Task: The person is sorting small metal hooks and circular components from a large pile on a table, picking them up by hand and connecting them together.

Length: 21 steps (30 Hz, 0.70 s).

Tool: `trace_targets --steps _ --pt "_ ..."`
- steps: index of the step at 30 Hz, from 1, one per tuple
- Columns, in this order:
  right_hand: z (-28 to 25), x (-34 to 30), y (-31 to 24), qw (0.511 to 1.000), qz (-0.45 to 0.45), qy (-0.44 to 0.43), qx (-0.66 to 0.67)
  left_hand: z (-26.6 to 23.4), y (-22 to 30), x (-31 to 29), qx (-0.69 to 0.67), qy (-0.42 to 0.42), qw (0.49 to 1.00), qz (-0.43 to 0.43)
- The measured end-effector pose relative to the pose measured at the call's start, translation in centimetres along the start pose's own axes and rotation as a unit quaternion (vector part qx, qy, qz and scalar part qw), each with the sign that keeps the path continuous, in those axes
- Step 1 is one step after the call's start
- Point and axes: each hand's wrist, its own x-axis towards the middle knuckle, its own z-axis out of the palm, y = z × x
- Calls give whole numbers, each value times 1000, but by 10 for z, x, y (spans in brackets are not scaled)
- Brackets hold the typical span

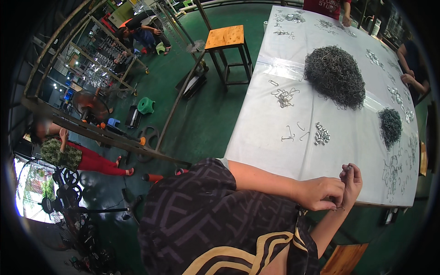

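Note:
My left hand [321,193] is closed, its fingertips pinched together beside my right wrist. A thin wire-like piece [340,209] shows at those fingertips; I cannot tell whether it is a hook or something round the wrist. My right hand [351,182] is raised at the near table edge with fingers curled together, and what they hold, if anything, is too small to name. On the white-covered table [275,156] ahead lie a few loose wire hooks [288,134] and a cluster of short silvery metal sleeves [322,134]. Beyond them rises a large dark heap of wire hooks [334,75].
A smaller hook heap [390,127] and scattered hooks [396,172] lie on the right. Linked metal pieces [285,97] sit farther left. Co-workers' hands [408,79] rest at the right edge. A wooden-topped stool [225,37] stands left of the table; a metal rail [105,130] runs at left.

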Motion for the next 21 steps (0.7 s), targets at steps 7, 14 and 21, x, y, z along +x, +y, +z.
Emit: trace_targets --steps 7,14,21 --pt "-26 -4 10 997 -7 -14 74 2 -7 6 25 3 1000 12" --pt "0 -16 -9 962 9 -75 263 -6 0 18 46 -5 999 -18" --pt "-5 -28 -22 960 2 -94 262 -4 3 29 52 26 996 -67"
